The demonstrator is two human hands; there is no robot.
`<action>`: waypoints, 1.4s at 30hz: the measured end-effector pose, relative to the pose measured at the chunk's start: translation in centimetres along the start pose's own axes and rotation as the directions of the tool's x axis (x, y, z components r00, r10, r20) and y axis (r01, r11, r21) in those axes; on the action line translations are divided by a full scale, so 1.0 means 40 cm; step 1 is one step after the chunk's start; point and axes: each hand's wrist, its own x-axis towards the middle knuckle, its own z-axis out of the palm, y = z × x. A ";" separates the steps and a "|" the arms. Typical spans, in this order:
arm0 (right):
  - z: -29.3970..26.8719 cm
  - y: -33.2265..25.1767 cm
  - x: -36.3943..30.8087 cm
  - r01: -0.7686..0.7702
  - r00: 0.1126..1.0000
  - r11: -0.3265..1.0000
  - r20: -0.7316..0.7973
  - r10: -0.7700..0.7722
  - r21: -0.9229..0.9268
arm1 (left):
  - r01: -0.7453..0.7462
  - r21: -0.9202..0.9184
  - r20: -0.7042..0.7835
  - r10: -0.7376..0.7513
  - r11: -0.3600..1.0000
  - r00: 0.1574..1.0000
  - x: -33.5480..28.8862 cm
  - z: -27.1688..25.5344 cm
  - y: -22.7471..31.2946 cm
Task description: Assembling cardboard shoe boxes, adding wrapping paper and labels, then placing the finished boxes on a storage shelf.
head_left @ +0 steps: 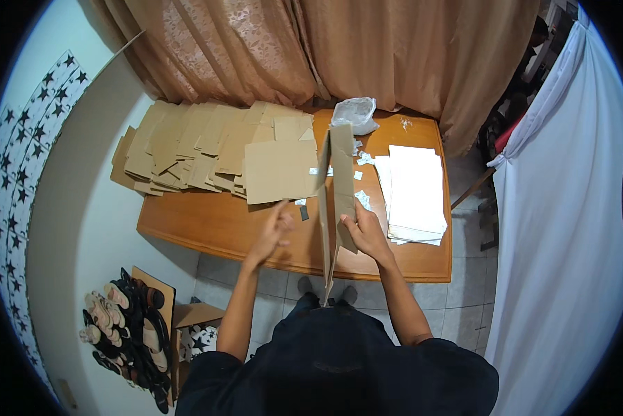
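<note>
A folded piece of brown cardboard (343,177) stands on edge in front of me, seen nearly edge-on with its panels spread apart. My right hand (367,230) grips its right panel, thumb on the near face. To the left of the cardboard, my left hand (275,229) is held in the air, fingers apart and slightly blurred, touching nothing that I can see. Beyond that hand lies a flat cardboard sheet (280,172) at the front of a large spread of cardboard pieces (200,142). A small dark block (304,213) rests on the wooden table (207,222).
White sheets (415,191) are stacked at the table's right. Small white printed slips (363,200) lie scattered mid-table, near a clear plastic bag (355,114). Brown curtains (256,48) hang behind. Shoes (127,326) fill a rack at lower left; a white cloth (554,229) hangs right.
</note>
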 end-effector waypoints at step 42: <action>0.200 0.174 -0.030 -0.245 0.969 0.952 -0.061 0.237 -0.183 | -0.163 0.691 -0.103 0.320 0.705 0.942 0.186 0.034 -0.161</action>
